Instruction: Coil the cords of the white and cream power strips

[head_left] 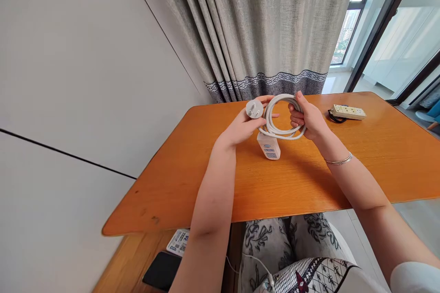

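White coiled cable [282, 134] held over the orange wooden table [343, 178].
I see the left hand [244, 127] pinching its round plug [254, 109] at nine o'clock, and the right hand [309, 121] clasped around the loops at three.

Plain off-white wall [68, 55] on the left, crossed by one thin dark seam [68, 157]. A grey pleated curtain [257, 23] with a patterned dark hem hangs in the corner behind an orange-brown wooden table [378, 165] with rounded corners. Daylight enters at right through a dark-framed window [347, 32], falling on a pale glossy floor [338, 83].
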The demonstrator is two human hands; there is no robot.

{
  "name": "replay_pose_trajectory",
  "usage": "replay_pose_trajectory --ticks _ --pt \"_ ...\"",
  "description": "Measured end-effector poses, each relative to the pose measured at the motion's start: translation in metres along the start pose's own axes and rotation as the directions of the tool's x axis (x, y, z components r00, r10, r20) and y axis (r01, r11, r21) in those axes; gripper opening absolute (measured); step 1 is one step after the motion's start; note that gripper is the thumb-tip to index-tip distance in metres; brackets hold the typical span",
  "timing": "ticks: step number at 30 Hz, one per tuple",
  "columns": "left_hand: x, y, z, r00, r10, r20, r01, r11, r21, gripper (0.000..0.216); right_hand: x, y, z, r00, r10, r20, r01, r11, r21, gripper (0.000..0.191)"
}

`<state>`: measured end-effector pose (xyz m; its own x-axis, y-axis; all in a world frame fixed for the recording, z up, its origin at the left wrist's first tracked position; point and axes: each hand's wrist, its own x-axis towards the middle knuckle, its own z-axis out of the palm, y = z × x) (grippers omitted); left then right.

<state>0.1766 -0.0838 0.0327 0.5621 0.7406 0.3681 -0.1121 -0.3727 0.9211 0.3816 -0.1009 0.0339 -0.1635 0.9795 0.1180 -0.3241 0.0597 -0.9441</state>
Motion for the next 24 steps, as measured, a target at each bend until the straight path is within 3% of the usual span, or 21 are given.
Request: replay_pose_trajectory --ticks 8,15,19,24 --pt "-0.001 0.003 -0.003 0.997 -0.071 0.015 0.072 0.996 -0.056 0.064 -0.002 0.001 0.0 0.999 0.015 0.032 -0.015 1.0 0.0 0.064" --pt "0.009 -0.013 0.004 0.992 -0.072 0.106 0.103 0.943 -0.318 0.058 -0.005 -0.004 -0.002 0.997 -0.019 0.069 0.024 0.997 -0.078 0.065" --pt "0.014 -0.012 0.024 0.999 -0.044 0.019 0.048 0.866 -0.498 0.046 -0.003 -0.002 -0.001 0.999 -0.028 0.043 0.03 0.999 -0.043 0.065" --pt "0.02 -0.003 0.04 0.967 -0.174 -0.188 0.02 0.782 -0.622 0.03 0.004 0.009 0.003 0.999 -0.009 -0.047 0.013 0.995 0.101 0.058"
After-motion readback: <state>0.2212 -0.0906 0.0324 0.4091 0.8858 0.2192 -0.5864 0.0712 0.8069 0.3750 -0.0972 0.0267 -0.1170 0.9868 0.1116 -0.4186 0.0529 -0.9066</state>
